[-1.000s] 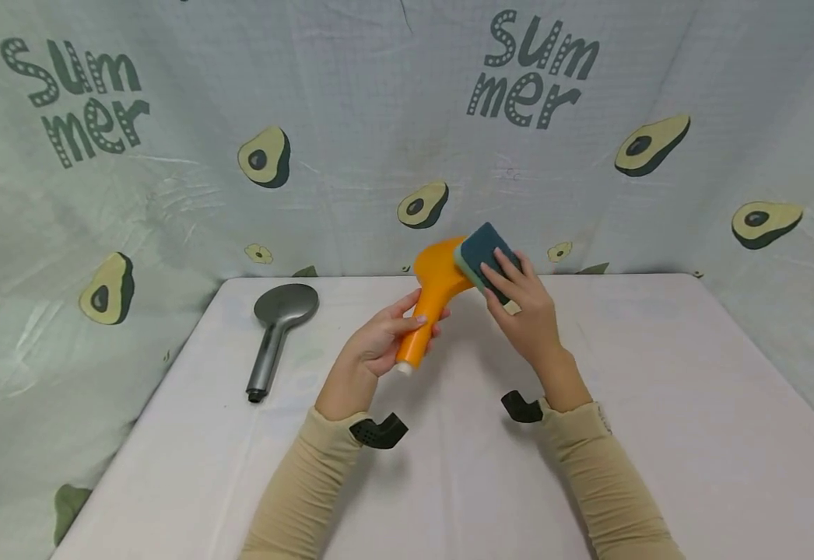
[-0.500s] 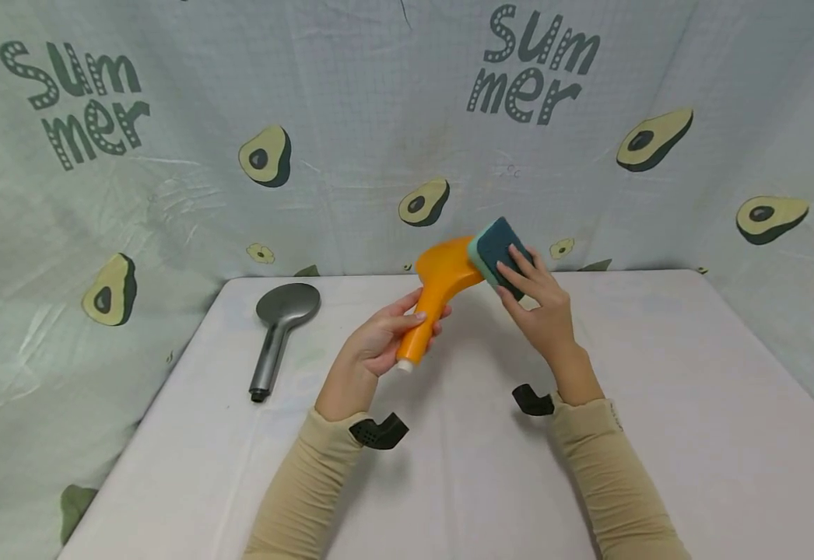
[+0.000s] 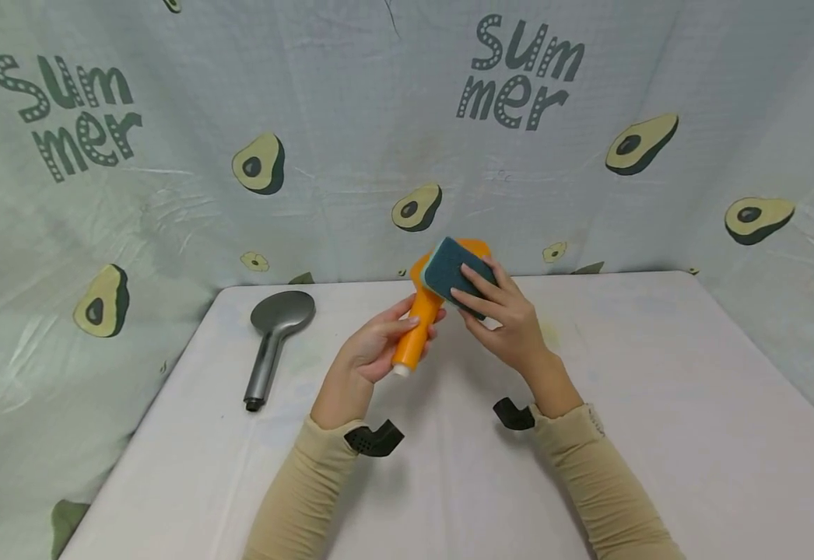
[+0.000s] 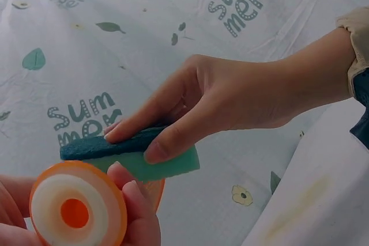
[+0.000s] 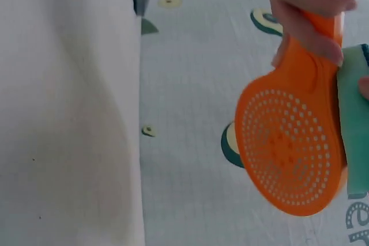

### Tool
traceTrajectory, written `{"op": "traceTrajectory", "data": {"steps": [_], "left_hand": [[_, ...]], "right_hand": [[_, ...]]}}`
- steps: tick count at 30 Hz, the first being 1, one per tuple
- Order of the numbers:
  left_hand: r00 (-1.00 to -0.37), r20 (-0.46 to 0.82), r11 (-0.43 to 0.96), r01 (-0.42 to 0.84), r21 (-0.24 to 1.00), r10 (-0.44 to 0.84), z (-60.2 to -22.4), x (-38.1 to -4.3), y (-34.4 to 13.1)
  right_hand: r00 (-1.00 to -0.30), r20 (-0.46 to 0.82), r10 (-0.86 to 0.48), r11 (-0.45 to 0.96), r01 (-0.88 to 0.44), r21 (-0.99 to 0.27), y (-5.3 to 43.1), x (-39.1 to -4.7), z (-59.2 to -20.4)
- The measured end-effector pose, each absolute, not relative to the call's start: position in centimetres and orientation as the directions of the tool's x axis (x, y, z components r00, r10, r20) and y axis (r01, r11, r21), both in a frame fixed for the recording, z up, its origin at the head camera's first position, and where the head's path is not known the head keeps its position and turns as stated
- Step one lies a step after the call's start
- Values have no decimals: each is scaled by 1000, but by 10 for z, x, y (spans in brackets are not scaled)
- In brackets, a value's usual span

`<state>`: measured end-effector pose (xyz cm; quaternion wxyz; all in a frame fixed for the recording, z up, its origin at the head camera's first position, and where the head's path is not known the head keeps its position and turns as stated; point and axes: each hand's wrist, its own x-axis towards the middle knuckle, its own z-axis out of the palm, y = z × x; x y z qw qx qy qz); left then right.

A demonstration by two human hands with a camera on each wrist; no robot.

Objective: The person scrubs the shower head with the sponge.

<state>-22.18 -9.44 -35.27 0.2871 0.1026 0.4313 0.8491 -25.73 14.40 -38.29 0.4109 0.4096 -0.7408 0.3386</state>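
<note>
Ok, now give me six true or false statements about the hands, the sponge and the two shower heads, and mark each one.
1. The left hand grips the orange shower head. True.
2. The right hand holds a two-layer scrub sponge. True.
3. The scrub sponge's dark layer faces the orange shower head. False: its light green layer does.
4. A gray shower head lies on the table. True.
5. The gray shower head is to the right of both hands. False: it is to their left.
6. The orange shower head is lying on the table. False: the left hand holds it up.
</note>
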Motion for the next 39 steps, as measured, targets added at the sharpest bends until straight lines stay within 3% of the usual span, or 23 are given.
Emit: {"op": "traceTrajectory", "data": {"steps": [4, 11, 14, 18, 25, 28, 39], "left_hand": [[-819, -68, -474, -395, 787, 569, -354, -223, -96], [-806, -92, -389, -378, 840, 585, -357, -226, -95], [-802, -103, -358, -372, 856, 588, -359, -227, -94], [-810, -97, -348, -352, 869, 578, -360, -227, -94], [-853, -76, -315, -272, 909, 517, -362, -229, -96], [-860, -78, -281, -248, 927, 504, -362, -231, -98], [-827, -79, -139, -186, 973, 556, -370, -239, -110]], "right_hand": [[-334, 882, -334, 417, -891, -179, 145, -259, -384], [-513, 849, -127, 456, -790, -410, 170, -266, -391], [-556, 829, -53, 441, -758, -480, 177, -268, -394], [-538, 841, -52, 442, -768, -464, 173, -267, -392], [-432, 867, -248, 466, -838, -284, 159, -264, -387], [-434, 854, -285, 471, -840, -270, 159, -264, -386], [-655, 743, -138, 528, -683, -504, 170, -266, -393]]}}
